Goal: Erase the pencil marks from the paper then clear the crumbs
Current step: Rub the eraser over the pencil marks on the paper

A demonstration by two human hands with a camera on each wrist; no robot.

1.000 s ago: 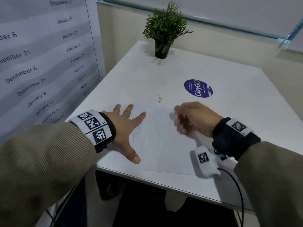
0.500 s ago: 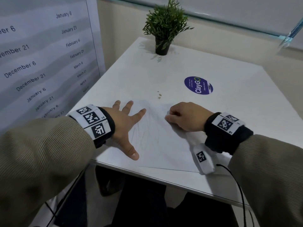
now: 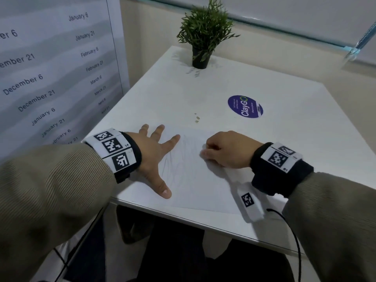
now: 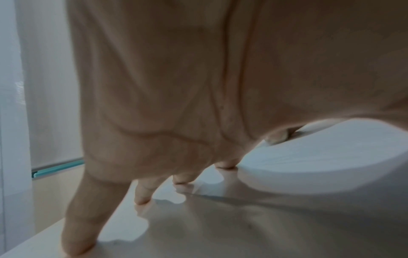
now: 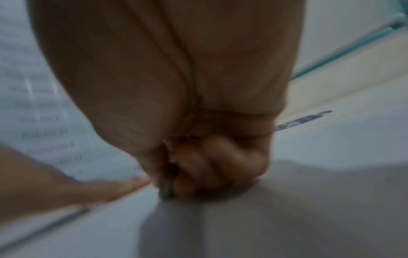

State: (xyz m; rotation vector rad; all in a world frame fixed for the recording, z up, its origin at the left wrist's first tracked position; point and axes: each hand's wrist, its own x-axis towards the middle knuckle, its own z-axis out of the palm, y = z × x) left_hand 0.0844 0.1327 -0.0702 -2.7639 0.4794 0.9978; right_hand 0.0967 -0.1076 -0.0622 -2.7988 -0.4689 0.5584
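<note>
Item: white sheet of paper (image 3: 195, 180), lying flat at the near edge of the white square table (image 3: 284, 129), long axis running left to right. Faint grey pencil marks (image 3: 179, 159) sit on its left-centre portion, between the two hands; erasing judged unfinished.

Right hand (image 3: 227, 149): fingers curled tight, knuckles down on the paper's upper right part. In the right wrist view a small dark object, presumably the eraser (image 5: 167, 186), is pinched at the fingertips and pressed to the sheet; blurred, so identity uncertain. The marks lie just to this hand's left, making it the nearer working hand.

Left hand (image 3: 156, 157): fingers spread straight, palm flat, holding nothing, pressing the paper's left edge down.

Small pale crumbs (image 3: 197, 118): on the bare table just beyond the paper's far edge, not yet cleared.

Surroundings: round purple sticker (image 3: 245, 106), right of the crumbs; small green potted plant (image 3: 203, 37) at the far edge; printed date chart (image 3: 50, 68) at left.
</note>
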